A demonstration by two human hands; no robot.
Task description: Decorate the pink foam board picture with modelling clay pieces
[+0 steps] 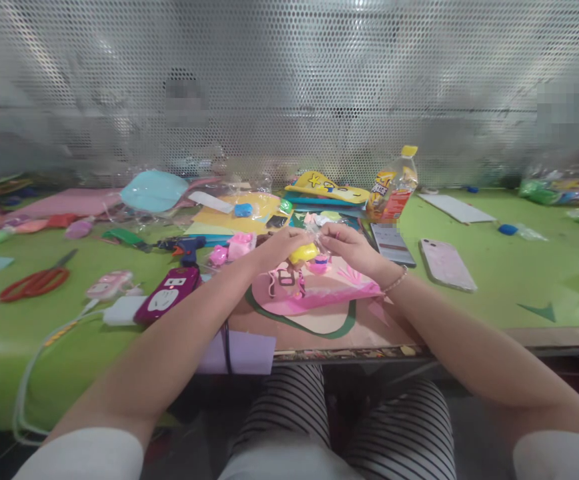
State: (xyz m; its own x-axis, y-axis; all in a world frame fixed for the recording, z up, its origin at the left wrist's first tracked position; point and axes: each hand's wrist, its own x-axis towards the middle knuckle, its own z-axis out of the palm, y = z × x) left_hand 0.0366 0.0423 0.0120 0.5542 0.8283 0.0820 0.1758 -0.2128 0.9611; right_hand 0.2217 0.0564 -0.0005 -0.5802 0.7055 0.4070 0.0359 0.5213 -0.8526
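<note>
Between my two hands is a lump of yellow modelling clay (303,254) in clear plastic wrap. My left hand (285,243) has its fingers closed on the clay packet. At the other end, my right hand (345,244) pinches the clear wrap; its fingertips are partly hidden. Just below them sits a small pink and blue piece (319,263). Under both hands lies a pink paper cutout (314,300) with a dark green border, bearing a dark square outline and pink strips. Pink clay packets (239,245) rest to the left of my left hand.
A glue gun (187,250), a purple power strip (167,297) with a white cable and red-handled scissors (39,280) lie on the left. Behind my hands stands a plastic bottle (394,187). Two phones, one a pink-cased phone (448,265), lie right. A perforated metal screen (289,87) rises behind.
</note>
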